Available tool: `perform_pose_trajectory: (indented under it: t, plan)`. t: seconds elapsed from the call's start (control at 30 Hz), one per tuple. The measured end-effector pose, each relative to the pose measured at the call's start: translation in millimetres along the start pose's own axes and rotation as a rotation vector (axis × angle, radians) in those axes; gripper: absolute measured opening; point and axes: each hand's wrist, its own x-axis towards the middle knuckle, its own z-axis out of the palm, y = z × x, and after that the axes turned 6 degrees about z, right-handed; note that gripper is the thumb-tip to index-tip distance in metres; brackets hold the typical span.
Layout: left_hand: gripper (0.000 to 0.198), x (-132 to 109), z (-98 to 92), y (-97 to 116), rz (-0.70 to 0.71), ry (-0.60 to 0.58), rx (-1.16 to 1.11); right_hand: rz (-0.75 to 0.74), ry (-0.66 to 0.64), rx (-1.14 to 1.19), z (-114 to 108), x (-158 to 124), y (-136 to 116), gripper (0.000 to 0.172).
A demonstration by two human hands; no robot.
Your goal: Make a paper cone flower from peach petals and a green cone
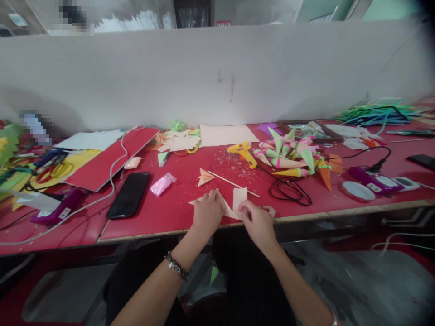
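Observation:
My left hand (210, 209) is closed, with its bent fingers pressing a peach paper piece (224, 206) onto the red table. The paper's pointed end pokes out to the left of the hand. Between the thumb and fingers of my right hand (257, 219) is a folded peach strip (239, 197) of paper, which stands up from the same piece. Whether the two parts are one sheet I cannot tell. Just beyond my hands lie a folded peach paper shape (205, 177) and a thin wooden stick (233, 183). A small curled paper scrap (270, 211) is beside my right hand.
A yellow glue gun (245, 153) lies ahead, its black cord (288, 188) coiled to the right. Paper cones (288, 151) are heaped behind it. A black phone (129, 195) and a pink packet (163, 184) lie left. Purple power strips (374, 180) flank the table.

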Motion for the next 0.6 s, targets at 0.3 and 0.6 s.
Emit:
perform_pose_trajectory:
  t: [0.3, 0.6]
  plan:
    - [0.042, -0.2, 0.2, 0.0, 0.003, 0.003, -0.005, 0.026, 0.082, -0.058, -5.9, -5.7, 14.7, 0.018]
    - [0.038, 1.2, -0.5, -11.9, 0.011, 0.136, -0.197, -0.044, 0.104, 0.32, -15.7, 7.0, 1.8, 0.019]
